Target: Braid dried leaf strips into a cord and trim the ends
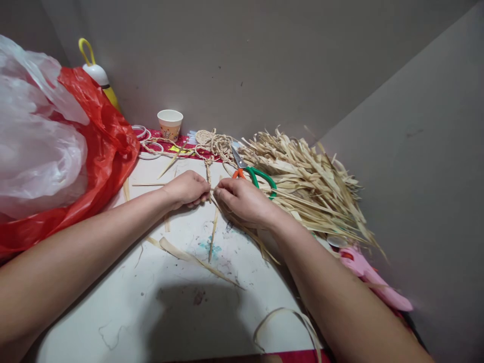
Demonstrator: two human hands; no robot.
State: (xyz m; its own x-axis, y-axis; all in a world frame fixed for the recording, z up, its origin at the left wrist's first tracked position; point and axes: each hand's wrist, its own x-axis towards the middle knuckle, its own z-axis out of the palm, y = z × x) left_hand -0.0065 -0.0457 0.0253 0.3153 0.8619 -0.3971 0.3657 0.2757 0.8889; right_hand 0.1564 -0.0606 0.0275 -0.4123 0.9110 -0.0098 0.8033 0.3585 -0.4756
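Observation:
A braided straw cord runs from the far side of the white table down to my fingers. My left hand pinches the near end of the braid from the left. Close beside it, my right hand has its fingers closed on a loose straw strand at the braid's end. Loose strand tails hang toward me below both hands. Scissors with green and orange handles lie just beyond my right hand, blades pointing away. Behind them the braid leads to a coiled heap of cord.
A big pile of dry straw strips lies at the right. Red and clear plastic bags bulge at the left. A paper cup, white rings and a yellow-and-white bottle stand at the back. A pink tool lies right.

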